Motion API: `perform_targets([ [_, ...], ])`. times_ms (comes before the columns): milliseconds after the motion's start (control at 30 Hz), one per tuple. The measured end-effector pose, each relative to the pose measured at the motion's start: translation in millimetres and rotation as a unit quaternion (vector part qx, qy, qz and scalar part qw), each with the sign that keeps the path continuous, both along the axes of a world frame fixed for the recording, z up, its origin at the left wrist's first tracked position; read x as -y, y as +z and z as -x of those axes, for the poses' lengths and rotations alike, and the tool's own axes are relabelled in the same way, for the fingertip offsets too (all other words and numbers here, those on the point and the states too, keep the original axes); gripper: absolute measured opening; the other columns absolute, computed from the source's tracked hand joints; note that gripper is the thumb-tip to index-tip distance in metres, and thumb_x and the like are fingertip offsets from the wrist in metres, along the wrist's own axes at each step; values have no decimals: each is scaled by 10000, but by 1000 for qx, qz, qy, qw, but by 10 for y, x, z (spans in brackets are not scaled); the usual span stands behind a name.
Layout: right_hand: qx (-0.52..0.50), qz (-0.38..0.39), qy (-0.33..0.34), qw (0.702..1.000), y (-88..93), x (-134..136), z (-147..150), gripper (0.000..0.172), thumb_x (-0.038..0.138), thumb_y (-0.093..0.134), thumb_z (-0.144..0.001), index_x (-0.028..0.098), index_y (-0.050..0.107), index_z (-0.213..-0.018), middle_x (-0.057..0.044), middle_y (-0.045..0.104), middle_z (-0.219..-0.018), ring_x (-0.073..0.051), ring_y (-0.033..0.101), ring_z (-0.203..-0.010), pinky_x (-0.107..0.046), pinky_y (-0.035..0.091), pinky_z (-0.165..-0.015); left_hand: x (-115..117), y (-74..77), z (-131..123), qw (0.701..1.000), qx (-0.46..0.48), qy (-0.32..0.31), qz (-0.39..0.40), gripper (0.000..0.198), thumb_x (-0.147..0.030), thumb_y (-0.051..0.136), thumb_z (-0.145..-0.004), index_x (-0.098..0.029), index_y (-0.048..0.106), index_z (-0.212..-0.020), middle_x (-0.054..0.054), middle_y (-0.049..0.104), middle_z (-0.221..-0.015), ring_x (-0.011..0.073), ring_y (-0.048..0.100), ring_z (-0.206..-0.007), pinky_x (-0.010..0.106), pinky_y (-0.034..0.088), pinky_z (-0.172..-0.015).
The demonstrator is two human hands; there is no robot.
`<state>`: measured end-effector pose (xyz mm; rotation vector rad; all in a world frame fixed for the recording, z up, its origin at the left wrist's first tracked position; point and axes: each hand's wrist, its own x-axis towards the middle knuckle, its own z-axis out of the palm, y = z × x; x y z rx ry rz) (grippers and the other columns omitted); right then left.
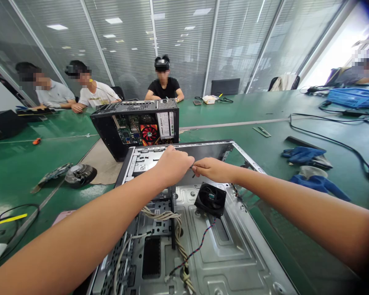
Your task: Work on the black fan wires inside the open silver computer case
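Observation:
An opened computer case [249,246] lies on its side in front of me, its bare metal tray facing up. Over its far part, my left hand [175,164] is closed in a fist. My right hand [213,169] meets it with fingers pinched together, their tips nearly touching. A small dark bit shows below the fingertips, too small to name. Just under my right hand a black case fan [211,199] rests loose on the tray, with a thin twisted red-and-blue cable [199,246] trailing toward me. Beige bundled wires [178,225] run along the case's middle.
Behind stands a second computer tower [135,123], its side open. A round heatsink fan [80,175] and a circuit board [53,176] lie left. Blue gloves [307,157], black cables [335,141] and a blue basket [355,97] are right. Several people sit around the green table [209,114].

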<state>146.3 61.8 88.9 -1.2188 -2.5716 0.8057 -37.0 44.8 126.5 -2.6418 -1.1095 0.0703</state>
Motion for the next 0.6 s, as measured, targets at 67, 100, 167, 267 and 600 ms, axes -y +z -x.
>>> perform_targets([
  [67, 4, 1, 1, 1000, 1, -1, 2, 351, 300, 361, -946, 176, 611, -732, -89, 701, -828, -206, 615, -786, -324, 431, -769, 0, -3, 1, 1000, -1, -1, 2, 131, -155, 503, -884, -173, 630, -858, 51, 696, -842, 198, 637, -780, 346, 315, -731],
  [100, 6, 0, 1, 1000, 2, 0, 3, 350, 297, 361, -946, 176, 609, -731, -89, 701, -830, -205, 614, -786, -324, 431, -769, -1, -5, 3, 1000, -1, -1, 5, 129, -156, 508, -881, -174, 633, -860, 50, 697, -845, 196, 637, -781, 344, 315, -731],
  [167, 11, -2, 3, 1000, 8, 3, 7, 337, 285, 367, -943, 176, 607, -733, -87, 702, -832, -201, 612, -782, -318, 430, -761, -5, -6, 7, 1000, 4, 3, 16, 123, -163, 520, -876, -177, 642, -864, 48, 700, -856, 192, 636, -785, 339, 319, -735],
  [267, 25, -12, -1, 1000, 24, 16, 13, 314, 262, 383, -935, 176, 609, -734, -81, 706, -830, -193, 612, -775, -307, 423, -746, -11, -1, 14, 999, 23, 8, 38, 128, -183, 528, -879, -188, 655, -865, 39, 706, -870, 187, 635, -797, 337, 326, -748],
  [600, 27, -36, -12, 999, 42, 44, 6, 288, 257, 393, -926, 173, 635, -795, -77, 719, -839, -192, 622, -774, -297, 422, -724, -37, -3, 18, 998, 46, 27, 31, 164, -269, 540, -890, -215, 694, -881, 49, 722, -861, 220, 637, -850, 359, 346, -766],
])
